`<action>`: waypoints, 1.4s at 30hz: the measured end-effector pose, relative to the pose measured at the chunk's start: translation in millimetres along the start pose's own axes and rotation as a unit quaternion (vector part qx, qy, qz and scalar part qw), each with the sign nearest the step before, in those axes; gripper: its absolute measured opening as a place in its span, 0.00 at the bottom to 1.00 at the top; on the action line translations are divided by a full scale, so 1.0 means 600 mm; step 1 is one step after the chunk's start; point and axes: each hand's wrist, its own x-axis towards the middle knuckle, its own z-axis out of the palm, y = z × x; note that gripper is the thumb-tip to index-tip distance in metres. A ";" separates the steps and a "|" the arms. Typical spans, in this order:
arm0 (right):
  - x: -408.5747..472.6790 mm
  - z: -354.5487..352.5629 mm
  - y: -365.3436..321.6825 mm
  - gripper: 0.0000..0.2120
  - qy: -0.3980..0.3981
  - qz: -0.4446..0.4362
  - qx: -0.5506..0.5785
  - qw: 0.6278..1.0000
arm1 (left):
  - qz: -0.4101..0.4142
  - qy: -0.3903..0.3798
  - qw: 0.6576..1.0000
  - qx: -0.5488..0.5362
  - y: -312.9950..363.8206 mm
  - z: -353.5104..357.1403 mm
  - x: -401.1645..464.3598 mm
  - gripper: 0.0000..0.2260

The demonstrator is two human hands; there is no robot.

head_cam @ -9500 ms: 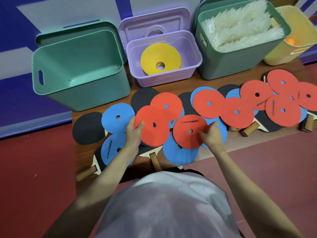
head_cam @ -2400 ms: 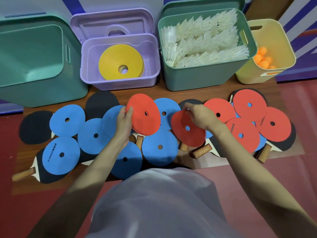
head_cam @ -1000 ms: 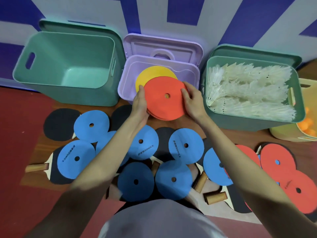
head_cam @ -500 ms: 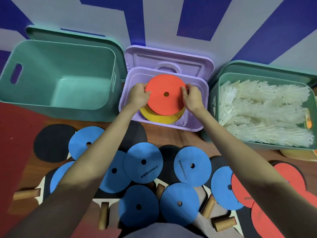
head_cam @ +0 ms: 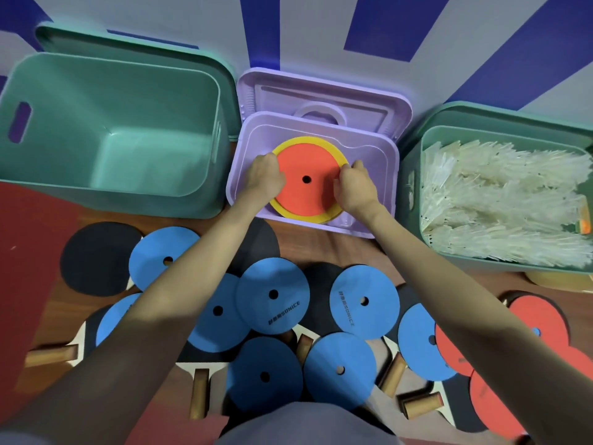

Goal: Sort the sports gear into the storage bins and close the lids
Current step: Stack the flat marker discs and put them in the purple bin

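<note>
Head view: flat red foam discs [head_cam: 305,181] sit on the yellow disc [head_cam: 324,216] inside the lilac plastic bin [head_cam: 382,175], left hand [head_cam: 264,179] and right hand [head_cam: 353,187] curled on opposite edges. Light, bendy stuff, best held by the rims. Blue discs [head_cam: 272,300] wait below.

Purple bin [head_cam: 390,175] open on top, lid [head_cam: 324,97] propped behind against wall; both hands reached in, filling most of its mouth. Left teal bin [head_cam: 112,133] wide open, unobstructed. Right teal bin [head_cam: 414,162] packed with shuttlecocks [head_cam: 500,203]. Floor in front crowded with overlapping blue discs [head_cam: 272,300] and paddles [head_cam: 96,255].
</note>
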 end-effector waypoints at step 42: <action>-0.623 0.076 0.625 0.33 -0.009 0.244 0.037 0.969 | 0.330 -0.155 0.927 0.090 0.317 0.485 -0.526 0.16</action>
